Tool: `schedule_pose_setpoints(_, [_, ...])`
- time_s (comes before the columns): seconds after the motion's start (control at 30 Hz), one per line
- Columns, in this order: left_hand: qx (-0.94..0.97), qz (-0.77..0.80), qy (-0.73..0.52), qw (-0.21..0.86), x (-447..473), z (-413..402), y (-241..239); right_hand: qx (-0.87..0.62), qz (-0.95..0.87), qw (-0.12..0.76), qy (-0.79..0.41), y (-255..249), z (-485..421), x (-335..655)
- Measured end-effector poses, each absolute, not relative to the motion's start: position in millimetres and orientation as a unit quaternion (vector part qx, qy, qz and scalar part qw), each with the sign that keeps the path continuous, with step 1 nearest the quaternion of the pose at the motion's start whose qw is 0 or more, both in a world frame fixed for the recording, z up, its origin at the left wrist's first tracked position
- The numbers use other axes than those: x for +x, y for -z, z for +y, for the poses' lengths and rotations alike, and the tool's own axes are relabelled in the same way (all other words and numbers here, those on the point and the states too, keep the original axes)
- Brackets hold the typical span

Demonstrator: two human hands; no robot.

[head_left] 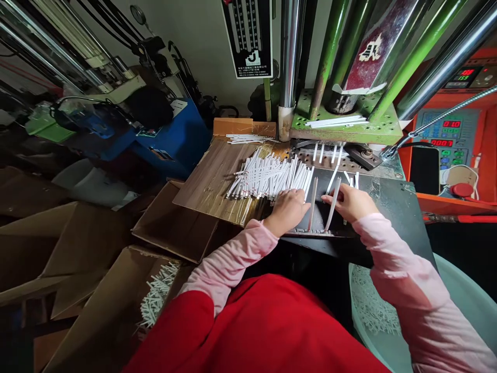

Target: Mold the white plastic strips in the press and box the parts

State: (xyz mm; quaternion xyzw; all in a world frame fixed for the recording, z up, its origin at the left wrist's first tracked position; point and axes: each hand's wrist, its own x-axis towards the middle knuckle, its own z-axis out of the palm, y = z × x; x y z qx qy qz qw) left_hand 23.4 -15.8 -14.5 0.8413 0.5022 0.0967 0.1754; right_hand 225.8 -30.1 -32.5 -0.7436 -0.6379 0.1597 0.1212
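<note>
My R grip is nearly closed, thumb & fingers pinching 1 pale strip nr its upper end, over the dark plate; the strip's lower end is by the plate's front edge. 1 second strip lies just L of it, same plate. My L grip, fingers part bent, is at the R side of 1 big pile of white strips, too many to count, on 1 wooden board; can't tell if it has hold of any. Approx. 4 back strips show under the green press plate, w/ 1 small bunch on top. To my R: 1 phone, 1 control panel w/ 2 red readouts, 1 pale tub w/ white bits inside. To my L: min. 3 cardboard boxes, 1 w/ white strips in it.
</note>
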Motion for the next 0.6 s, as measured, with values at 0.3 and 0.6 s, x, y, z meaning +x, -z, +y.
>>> schedule_pose_setpoints(0.3, [0.809,0.56,0.051,0.171,54.2,-4.2,-0.6,-0.752,-0.647,-0.02,-0.124,23.2,-29.4,232.9])
schedule_pose_setpoints(0.6, [0.766,0.436,-0.225,0.416,-8.4,-23.2,23.0,-0.638,-0.655,0.304,-0.27,44.7,-107.2,249.5])
